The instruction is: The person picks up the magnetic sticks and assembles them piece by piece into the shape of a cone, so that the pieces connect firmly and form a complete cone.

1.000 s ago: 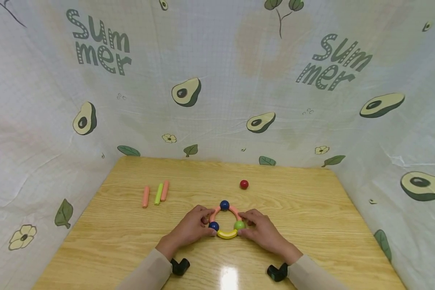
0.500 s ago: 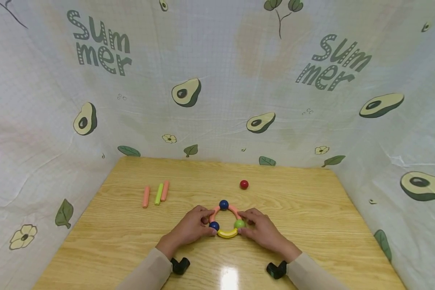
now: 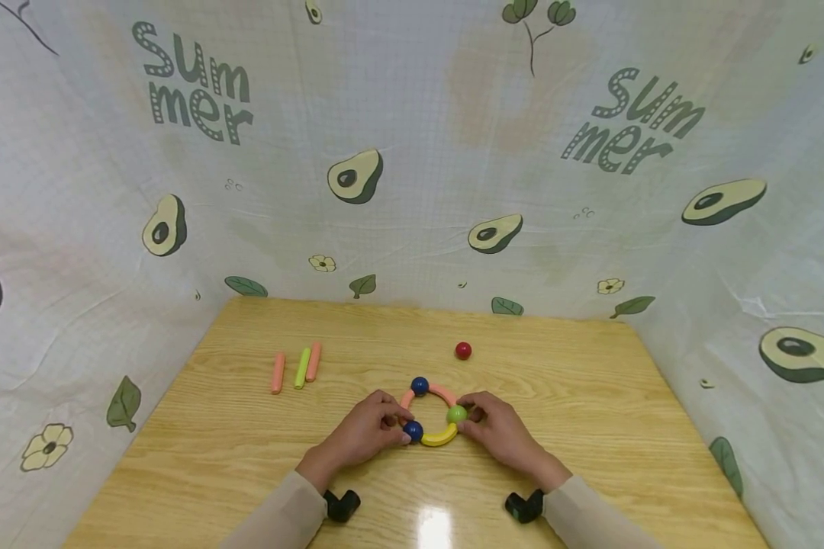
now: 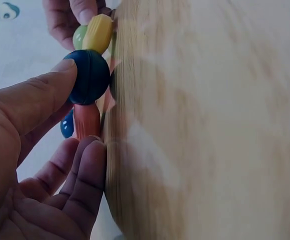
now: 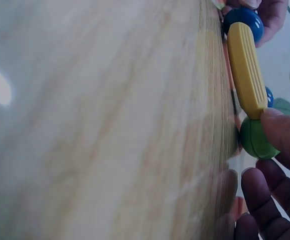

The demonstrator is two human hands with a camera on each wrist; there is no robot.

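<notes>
A ring of magnetic-toy pieces lies on the wooden table. It joins a far blue ball [image 3: 420, 386], a near-left blue ball [image 3: 413, 432], a green ball [image 3: 456, 414], a yellow curved rod [image 3: 440, 436] and two coral curved rods, the right one [image 3: 443, 393] plainest. At the ring's left side my left hand [image 3: 366, 431] holds the near blue ball, thumb against it [image 4: 89, 76] and fingers by the left coral rod [image 4: 87, 121]. Opposite, my right hand [image 3: 500, 431] pinches the green ball [image 5: 257, 138], with the thumb by the yellow rod's end [image 5: 247, 70].
On the left of the table [image 3: 563, 366] lie two straight coral rods [image 3: 278, 373] [image 3: 313, 361] and a yellow-green rod [image 3: 303, 368]. A red ball [image 3: 463, 351] sits beyond the ring. Patterned white cloth [image 3: 412, 229] encloses the table's back and sides.
The ring has turned slightly counterclockwise: the far blue ball went left, the green ball away from me, the near blue ball right. Both hands stay at its sides; the loose pieces lie still.
</notes>
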